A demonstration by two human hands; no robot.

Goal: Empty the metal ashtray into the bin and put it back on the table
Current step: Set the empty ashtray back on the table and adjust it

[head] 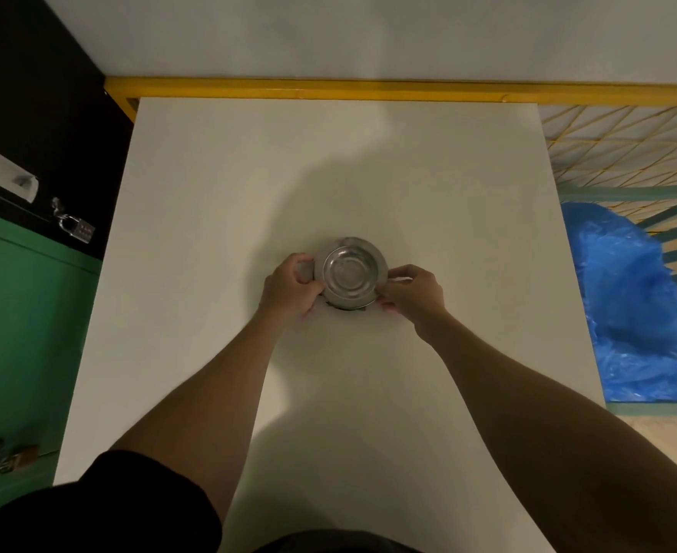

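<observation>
left hand (291,287) curled gripping ashtray (350,272) rim | right hand (414,293) pinching opposite rim

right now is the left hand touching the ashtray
Touching. In the head view the left hand has its fingers curled against the left rim of the metal ashtray, with no gap visible between them.

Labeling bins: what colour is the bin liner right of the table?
Blue, a translucent plastic liner, clearest in the head view.

Both my arms stretched forward, left hand (289,287) and right hand (414,292) level, fingers curled inward, facing each other.
</observation>
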